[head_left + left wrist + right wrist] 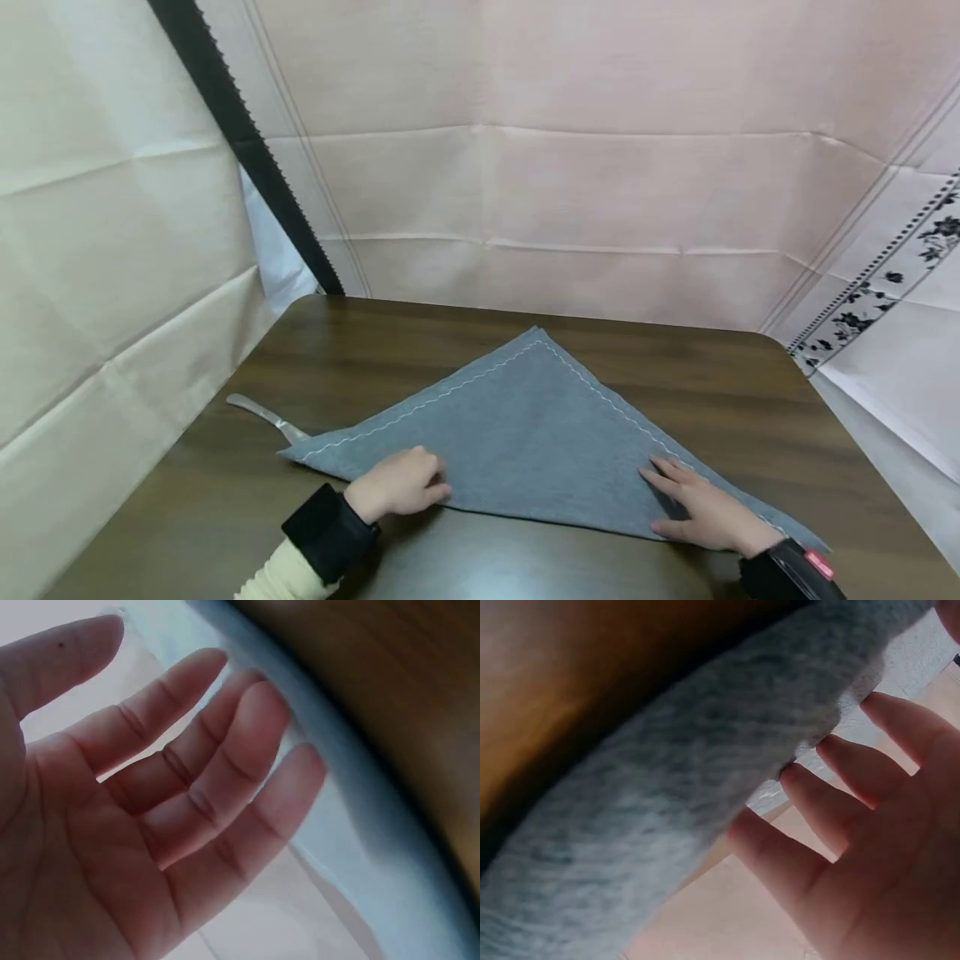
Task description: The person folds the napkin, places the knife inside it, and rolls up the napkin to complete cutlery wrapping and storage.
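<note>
A blue-grey cloth [540, 433] lies on the table as a triangle, its peak pointing away, with white stitching along its two far sides. At the cloth's front edge, left of the middle, is my left hand [405, 482]. Its fingers [247, 757] are loosely bent with nothing gripped, and the fingertips are by the cloth. Toward the right corner my right hand [701, 508] rests on the cloth with spread fingers. In the right wrist view its fingertips touch the cloth [667, 765].
From under the cloth's left corner sticks out a slim, pale grey curved handle [258, 408]; its other end is hidden. The brown wooden table [360, 333] has rounded far corners. Pale hanging sheets [562, 192] enclose it at the back and sides.
</note>
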Action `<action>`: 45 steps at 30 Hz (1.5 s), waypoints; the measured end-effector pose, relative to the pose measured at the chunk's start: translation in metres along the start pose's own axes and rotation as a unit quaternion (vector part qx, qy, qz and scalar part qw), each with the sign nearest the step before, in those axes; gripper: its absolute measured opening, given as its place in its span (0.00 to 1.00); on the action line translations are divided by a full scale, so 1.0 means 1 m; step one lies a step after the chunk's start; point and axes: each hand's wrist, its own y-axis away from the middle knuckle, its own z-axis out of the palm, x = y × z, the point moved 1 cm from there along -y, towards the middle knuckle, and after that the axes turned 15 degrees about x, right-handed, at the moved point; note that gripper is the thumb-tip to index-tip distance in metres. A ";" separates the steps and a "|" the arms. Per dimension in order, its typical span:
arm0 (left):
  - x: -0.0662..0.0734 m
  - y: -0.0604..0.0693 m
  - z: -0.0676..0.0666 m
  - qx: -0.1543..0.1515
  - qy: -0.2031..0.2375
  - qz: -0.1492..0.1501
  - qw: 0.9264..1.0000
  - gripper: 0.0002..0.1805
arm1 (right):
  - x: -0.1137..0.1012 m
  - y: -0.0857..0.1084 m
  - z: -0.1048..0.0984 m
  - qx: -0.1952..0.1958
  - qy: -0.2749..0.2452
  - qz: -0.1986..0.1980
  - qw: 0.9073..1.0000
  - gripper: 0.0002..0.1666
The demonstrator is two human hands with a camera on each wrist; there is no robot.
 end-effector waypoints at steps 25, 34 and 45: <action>-0.094 0.036 -0.045 0.066 -0.014 -0.071 0.995 0.10 | 0.010 0.011 0.002 0.010 -0.023 0.003 1.000 0.43; -0.110 0.042 -0.057 0.077 0.022 -0.069 0.994 0.09 | 0.010 0.010 0.004 0.012 -0.005 0.009 1.000 0.43; -0.149 0.064 -0.079 0.074 -0.041 -0.129 0.988 0.07 | 0.007 0.006 0.006 0.014 0.002 0.004 1.000 0.43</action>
